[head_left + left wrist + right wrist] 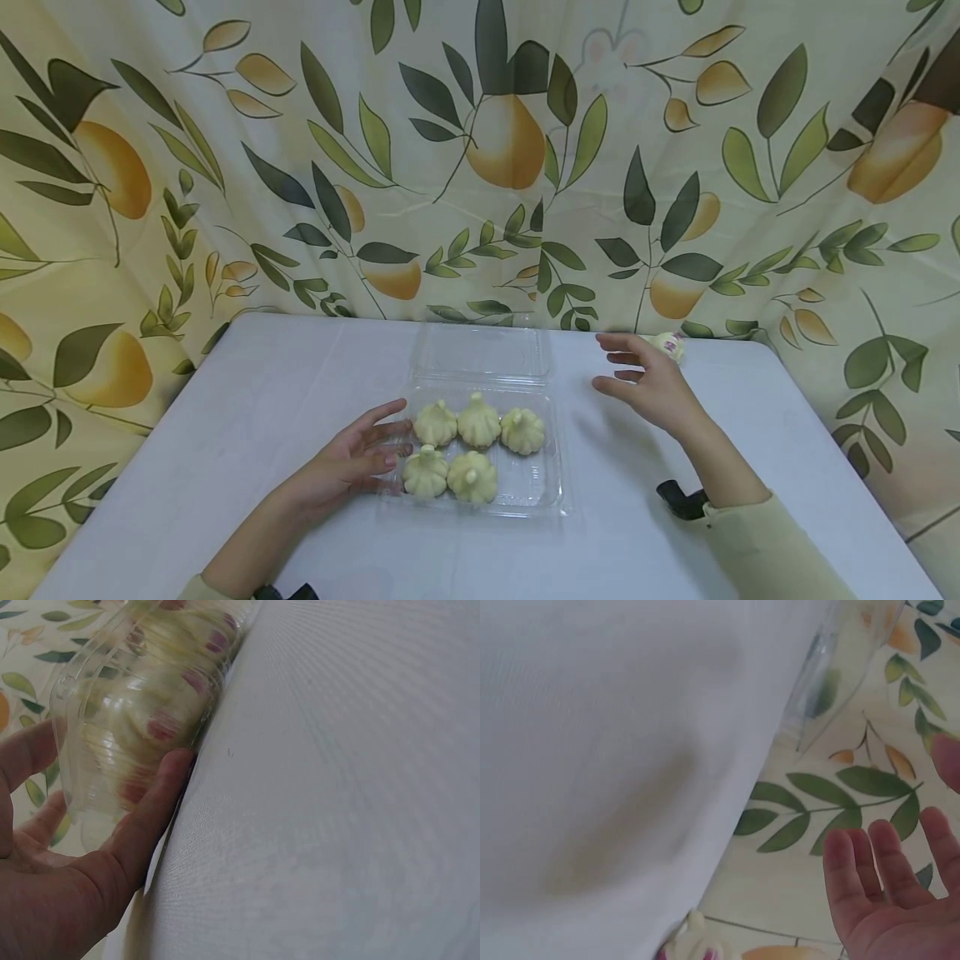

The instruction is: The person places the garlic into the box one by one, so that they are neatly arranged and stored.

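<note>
A clear plastic clamshell box (525,492) lies with its lid (480,352) folded back. Several pale, garlic-bulb-shaped pieces (478,421) sit in two rows inside it; in the left wrist view purple patches show on their undersides (163,726) through the wall. My left hand (360,454) rests against the box's left side, its fingers spread and fairly straight. Above the table, right of the box, my right hand (648,379) hovers with loosely bent fingers and holds nothing. Just behind it, another garlic-shaped piece (669,345) lies on the table, partly hidden by the hand.
A white cloth covers the table (330,367). Behind it hangs a curtain (465,250) printed with leaves and orange fruit. The box's front right part holds no piece. Black straps (682,500) show at both wrists.
</note>
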A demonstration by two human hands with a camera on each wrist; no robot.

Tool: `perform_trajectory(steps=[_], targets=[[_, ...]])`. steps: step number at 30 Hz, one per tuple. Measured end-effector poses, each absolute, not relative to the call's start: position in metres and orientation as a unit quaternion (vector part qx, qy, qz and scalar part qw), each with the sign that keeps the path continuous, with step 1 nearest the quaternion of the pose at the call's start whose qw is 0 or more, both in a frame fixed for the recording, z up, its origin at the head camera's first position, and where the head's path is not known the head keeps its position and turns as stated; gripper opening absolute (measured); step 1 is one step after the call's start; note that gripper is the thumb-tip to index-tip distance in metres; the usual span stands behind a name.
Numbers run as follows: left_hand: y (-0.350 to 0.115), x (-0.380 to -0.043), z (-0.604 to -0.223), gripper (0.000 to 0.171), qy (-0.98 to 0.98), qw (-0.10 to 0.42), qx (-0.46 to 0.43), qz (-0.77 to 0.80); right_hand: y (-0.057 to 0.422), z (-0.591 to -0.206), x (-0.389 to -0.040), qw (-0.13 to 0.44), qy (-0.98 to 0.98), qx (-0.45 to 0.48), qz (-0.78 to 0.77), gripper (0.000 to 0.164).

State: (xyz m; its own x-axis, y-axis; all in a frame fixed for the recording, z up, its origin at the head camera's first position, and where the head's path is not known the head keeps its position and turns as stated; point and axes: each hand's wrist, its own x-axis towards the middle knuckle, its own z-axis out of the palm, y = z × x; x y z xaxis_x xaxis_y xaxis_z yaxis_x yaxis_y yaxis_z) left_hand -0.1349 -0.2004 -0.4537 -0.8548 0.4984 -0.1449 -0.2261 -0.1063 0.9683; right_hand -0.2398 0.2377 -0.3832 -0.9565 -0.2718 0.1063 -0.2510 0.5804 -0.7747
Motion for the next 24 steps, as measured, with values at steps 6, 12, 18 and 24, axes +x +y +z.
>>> perform_trajectory(steps=[6, 12, 18, 24], targets=[[-0.201, -0.135, -0.454, 0.075, 0.619, 0.245, 0.111, 0.737, 0.252, -0.383, -0.248, 0.004, 0.896, -0.122, -0.426, 0.065], [-0.201, -0.134, -0.453, 0.075, 0.621, 0.246, 0.112, 0.735, 0.265, -0.38, -0.254, 0.001, 0.901, -0.098, -0.423, 0.07], [-0.201, -0.134, -0.451, 0.075, 0.625, 0.246, 0.113, 0.732, 0.275, -0.38, -0.258, -0.004, 0.898, -0.079, -0.432, 0.073], [-0.201, -0.133, -0.451, 0.074, 0.62, 0.246, 0.12, 0.736, 0.282, -0.381, -0.264, -0.001, 0.898, -0.052, -0.438, 0.075]])
